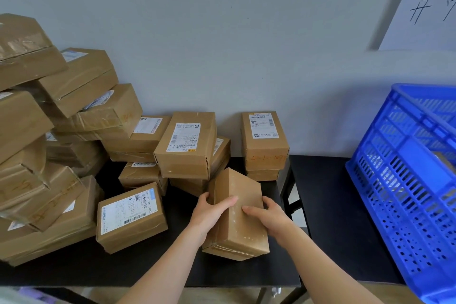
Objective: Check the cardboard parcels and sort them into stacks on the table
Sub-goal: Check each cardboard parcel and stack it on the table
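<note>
Head view: the held parcel (238,184) sits at the front centre of the counter (333,205), tilted with one long edge uppermost. Whether its near end rests on the surface cannot be told. The left hand (212,212) grips its left face, thumb across the ridge; the right hand (270,217) clasps the right face. No label shows on the faces in sight.

Assessment: stiff taped cardboard, probably light, since fingers alone carry it. The tape may be slick, so a hold across the two broad faces near the middle seems soundest, keeping off the corners.

A labelled parcel (130,215) lies flat to the left, apart from it. A short stack (265,140) stands at the wall behind, and a loose pile (49,131) leans far left. A blue crate (407,180) occupies the right.
</note>
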`<state>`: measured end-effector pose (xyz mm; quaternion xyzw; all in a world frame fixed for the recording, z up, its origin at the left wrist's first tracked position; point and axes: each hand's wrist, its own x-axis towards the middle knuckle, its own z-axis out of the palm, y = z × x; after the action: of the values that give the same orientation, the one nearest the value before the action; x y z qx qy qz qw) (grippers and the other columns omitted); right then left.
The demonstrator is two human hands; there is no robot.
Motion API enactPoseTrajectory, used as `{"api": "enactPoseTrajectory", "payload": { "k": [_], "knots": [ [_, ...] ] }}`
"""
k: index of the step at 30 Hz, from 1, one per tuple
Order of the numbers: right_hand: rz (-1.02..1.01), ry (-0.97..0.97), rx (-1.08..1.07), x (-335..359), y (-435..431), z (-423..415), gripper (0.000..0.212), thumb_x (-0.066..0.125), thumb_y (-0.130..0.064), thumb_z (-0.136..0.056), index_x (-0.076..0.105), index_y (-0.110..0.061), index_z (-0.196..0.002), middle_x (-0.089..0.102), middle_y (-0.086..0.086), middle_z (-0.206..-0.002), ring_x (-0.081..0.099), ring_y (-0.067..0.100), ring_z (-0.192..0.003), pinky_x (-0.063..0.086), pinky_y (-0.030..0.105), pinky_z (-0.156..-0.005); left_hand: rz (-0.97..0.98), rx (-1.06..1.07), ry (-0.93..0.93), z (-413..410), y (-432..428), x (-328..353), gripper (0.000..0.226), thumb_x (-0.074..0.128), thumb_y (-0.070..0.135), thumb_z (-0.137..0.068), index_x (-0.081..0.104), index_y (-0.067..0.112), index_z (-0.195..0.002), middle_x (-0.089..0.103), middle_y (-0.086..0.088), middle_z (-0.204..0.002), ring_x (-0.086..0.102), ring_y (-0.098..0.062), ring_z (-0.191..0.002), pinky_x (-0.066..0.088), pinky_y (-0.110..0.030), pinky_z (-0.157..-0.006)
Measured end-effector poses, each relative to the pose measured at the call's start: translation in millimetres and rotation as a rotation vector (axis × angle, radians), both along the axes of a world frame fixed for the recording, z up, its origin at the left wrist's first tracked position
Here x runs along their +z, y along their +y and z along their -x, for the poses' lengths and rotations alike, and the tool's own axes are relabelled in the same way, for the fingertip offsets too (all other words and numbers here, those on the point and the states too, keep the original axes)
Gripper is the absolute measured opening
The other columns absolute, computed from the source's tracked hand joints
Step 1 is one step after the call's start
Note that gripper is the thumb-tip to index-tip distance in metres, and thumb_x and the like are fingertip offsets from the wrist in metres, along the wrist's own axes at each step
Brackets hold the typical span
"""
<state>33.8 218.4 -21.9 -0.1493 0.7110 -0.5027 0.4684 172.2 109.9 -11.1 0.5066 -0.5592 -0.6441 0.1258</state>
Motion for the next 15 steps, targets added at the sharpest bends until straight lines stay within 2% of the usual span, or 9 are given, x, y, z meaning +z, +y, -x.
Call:
{"api": "enactPoseTrajectory", "payload": {
  "k": [4,9,12,15],
  "knots": [
    [0.0,0.014,0.011,2.0,-6.5,-2.8,0.102,0.078,-0.037,-0.075,0.013,-0.018,-0.152,0.038,0.006,-0.146,0.047,0.026,-0.125,0.041,0.045,-0.106,0.023,-0.007,0.004,0.0,-0.4,2.4,0.113,0.079,0.06,-0.061,0.018,0.026,-0.15,0.037,-0.006,-0.145,0.043,-0.029,-0.127,0.039,-0.049,-0.106],
    [-0.029,0.019,0.027,5.9,-12.7,-3.5,0.098,0.074,-0.048,-0.075,0.019,-0.02,-0.15,0.04,0.005,-0.144,0.046,0.026,-0.126,0.039,0.046,-0.107,0.067,-0.044,0.008,3.2,-0.3,6.3,0.11,0.074,0.062,-0.066,0.014,0.026,-0.152,0.031,-0.004,-0.15,0.037,-0.028,-0.133,0.036,-0.047,-0.108],
    [-0.039,-0.023,0.029,8.9,-13.9,-2.6,0.093,0.073,-0.052,-0.073,0.029,-0.018,-0.147,0.051,0.002,-0.131,0.053,0.022,-0.114,0.044,0.041,-0.101,0.105,-0.025,0.004,6.7,-0.2,7.3,0.103,0.071,0.061,-0.071,0.017,0.025,-0.151,0.031,-0.003,-0.15,0.037,-0.027,-0.134,0.037,-0.046,-0.109],
    [-0.047,-0.065,0.037,14.5,-12.8,-3.7,0.088,0.072,-0.052,-0.074,0.032,-0.02,-0.145,0.054,-0.004,-0.115,0.055,0.015,-0.096,0.046,0.034,-0.085,0.141,0.009,-0.012,8.7,-0.3,6.5,0.091,0.067,0.056,-0.079,0.021,0.024,-0.15,0.034,-0.003,-0.148,0.04,-0.027,-0.131,0.038,-0.045,-0.106]
  ]
}}
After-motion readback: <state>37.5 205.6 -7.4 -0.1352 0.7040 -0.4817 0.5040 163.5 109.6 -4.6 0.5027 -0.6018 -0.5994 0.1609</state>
